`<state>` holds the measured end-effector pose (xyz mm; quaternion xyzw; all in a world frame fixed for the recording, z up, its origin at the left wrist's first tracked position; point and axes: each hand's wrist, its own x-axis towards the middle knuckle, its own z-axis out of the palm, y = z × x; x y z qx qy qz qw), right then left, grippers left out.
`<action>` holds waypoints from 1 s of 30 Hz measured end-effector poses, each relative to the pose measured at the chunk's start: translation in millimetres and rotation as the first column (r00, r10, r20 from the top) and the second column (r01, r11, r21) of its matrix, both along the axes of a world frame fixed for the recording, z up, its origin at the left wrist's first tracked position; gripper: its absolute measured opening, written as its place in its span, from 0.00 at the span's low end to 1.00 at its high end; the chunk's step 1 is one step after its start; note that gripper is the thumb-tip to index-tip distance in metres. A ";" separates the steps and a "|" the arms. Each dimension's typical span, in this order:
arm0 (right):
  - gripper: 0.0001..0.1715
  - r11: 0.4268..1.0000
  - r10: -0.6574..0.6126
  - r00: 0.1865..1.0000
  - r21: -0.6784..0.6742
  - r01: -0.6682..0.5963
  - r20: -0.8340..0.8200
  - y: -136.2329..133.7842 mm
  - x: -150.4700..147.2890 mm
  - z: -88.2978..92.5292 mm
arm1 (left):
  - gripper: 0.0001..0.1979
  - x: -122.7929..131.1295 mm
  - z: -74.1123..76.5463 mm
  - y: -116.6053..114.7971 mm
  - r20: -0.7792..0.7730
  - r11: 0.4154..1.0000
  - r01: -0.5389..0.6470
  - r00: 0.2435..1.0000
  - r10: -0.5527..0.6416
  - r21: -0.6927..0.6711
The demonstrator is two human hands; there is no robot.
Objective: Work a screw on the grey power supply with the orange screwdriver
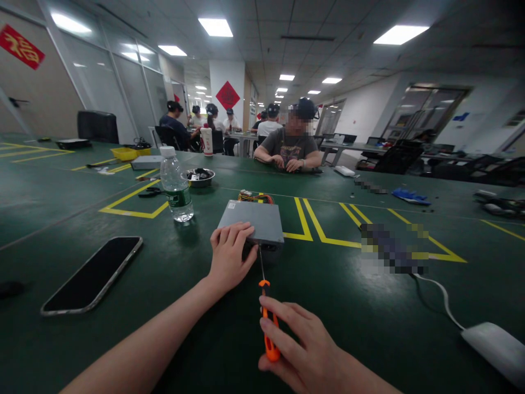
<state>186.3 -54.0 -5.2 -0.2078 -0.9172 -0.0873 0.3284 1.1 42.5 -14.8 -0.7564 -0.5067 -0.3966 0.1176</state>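
A grey metal box (256, 221), with coloured wires at its far end, lies on the green table (336, 306). My left hand (228, 256) rests on the box's near left corner, fingers curled over its top edge. My right hand (299, 342) is closed round the orange handle of a screwdriver (266, 317). Its thin shaft points away from me, and the tip meets the near face of the box.
A black phone (93, 273) lies at the left and a water bottle (175, 186) stands behind it. A metal bowl (200, 176) and yellow tray (129, 152) sit further back. A white device with a cable (494, 347) is at right. A person sits across the table (290, 146).
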 end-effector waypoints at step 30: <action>0.18 1.000 0.019 0.998 -0.022 -0.020 -0.068 3.3 2.6 -3.4 | 0.15 0.3 2.2 -1.5 0.003 1.000 0.002 1.000 -0.002 -0.005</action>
